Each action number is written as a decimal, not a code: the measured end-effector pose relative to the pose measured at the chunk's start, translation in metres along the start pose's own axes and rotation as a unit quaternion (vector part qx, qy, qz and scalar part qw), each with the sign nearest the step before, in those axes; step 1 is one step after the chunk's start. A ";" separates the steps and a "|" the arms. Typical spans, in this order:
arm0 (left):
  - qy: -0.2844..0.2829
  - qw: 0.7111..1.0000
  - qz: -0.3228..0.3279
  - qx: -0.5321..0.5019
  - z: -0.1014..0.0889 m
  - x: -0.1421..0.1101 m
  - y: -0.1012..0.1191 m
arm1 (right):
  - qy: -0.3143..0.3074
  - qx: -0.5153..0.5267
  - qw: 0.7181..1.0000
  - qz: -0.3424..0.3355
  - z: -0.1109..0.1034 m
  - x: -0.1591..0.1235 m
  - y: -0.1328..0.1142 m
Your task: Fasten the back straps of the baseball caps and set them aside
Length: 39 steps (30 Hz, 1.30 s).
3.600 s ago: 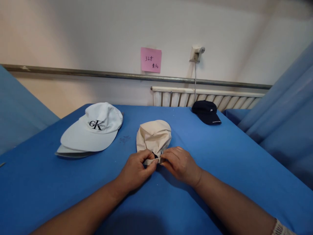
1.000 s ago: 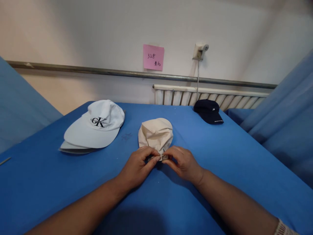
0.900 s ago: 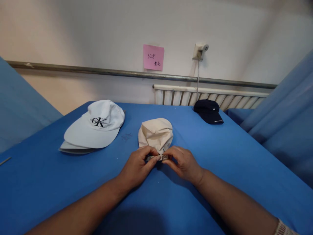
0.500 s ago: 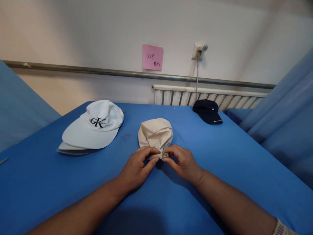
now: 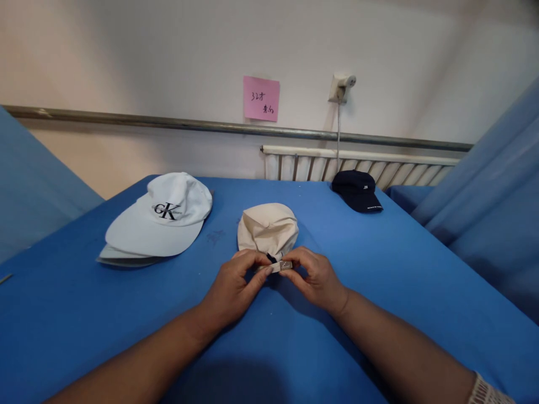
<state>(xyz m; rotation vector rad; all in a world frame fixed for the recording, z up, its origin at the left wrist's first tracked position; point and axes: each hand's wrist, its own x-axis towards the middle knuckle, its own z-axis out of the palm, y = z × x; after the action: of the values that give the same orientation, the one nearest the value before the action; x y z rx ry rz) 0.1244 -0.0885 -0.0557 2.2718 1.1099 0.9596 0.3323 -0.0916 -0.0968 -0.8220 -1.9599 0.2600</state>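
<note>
A beige cap (image 5: 269, 224) lies in the middle of the blue table, its back strap turned toward me. My left hand (image 5: 238, 283) pinches the cap's strap (image 5: 275, 267) between thumb and fingers. From the other side my right hand (image 5: 315, 278) grips the metal buckle (image 5: 286, 265) on that strap. A small dark gap shows between strap and crown. The cap's brim is out of sight.
White caps (image 5: 168, 210) with black lettering lie stacked at the left on the blue table (image 5: 126, 314). A navy cap (image 5: 357, 191) sits at the back right. Behind are a radiator (image 5: 311, 165), a metal rail (image 5: 189, 122) and a plugged-in cord (image 5: 338, 134); blue curtains hang at both sides.
The strap between my hands has shifted slightly, and a dark gap now shows behind it. Both hands keep their hold in nearly the same place.
</note>
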 end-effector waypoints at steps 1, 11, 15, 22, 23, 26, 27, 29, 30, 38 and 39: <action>-0.003 1.000 -0.002 -0.002 0.001 0.000 0.000 | -0.004 0.001 1.000 -0.002 0.000 0.000 -0.001; -0.013 0.999 0.028 0.032 -0.002 -0.001 -0.003 | 0.001 0.006 1.000 -0.003 -0.001 0.000 -0.002; -0.007 0.998 0.033 0.050 -0.006 0.001 -0.012 | 0.029 0.002 1.000 -0.001 -0.002 0.001 -0.002; -0.002 0.999 0.037 0.017 -0.001 -0.001 -0.010 | 0.015 0.011 1.000 -0.009 0.001 0.001 -0.001; -0.006 0.999 0.037 0.014 0.000 -0.001 -0.008 | 0.010 0.012 1.000 -0.010 0.001 0.001 -0.002; -0.015 0.999 0.032 0.005 0.002 -0.001 -0.006 | -0.014 0.012 1.000 -0.005 0.000 0.002 -0.005; -0.016 0.999 0.029 0.003 0.003 -0.001 -0.006 | -0.020 0.009 1.000 -0.003 -0.001 0.002 -0.005; -0.010 1.000 0.024 0.004 0.004 -0.002 -0.005 | -0.027 0.003 1.000 -0.002 -0.001 0.002 -0.006; -0.005 1.000 0.026 0.007 0.005 -0.003 -0.005 | -0.028 0.002 1.000 -0.002 -0.001 0.002 -0.006; 0.014 0.999 0.001 0.046 0.004 -0.006 -0.004 | -0.024 0.054 0.998 0.028 0.002 -0.001 -0.015; 0.015 0.999 -0.007 0.045 0.003 -0.005 -0.005 | -0.024 0.058 0.998 0.031 0.001 -0.002 -0.018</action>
<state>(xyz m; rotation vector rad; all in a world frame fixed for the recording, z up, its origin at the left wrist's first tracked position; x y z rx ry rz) 0.1218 -0.0902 -0.0626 2.3245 1.2044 0.9587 0.3244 -0.1059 -0.0894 -0.8075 -1.9465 0.4300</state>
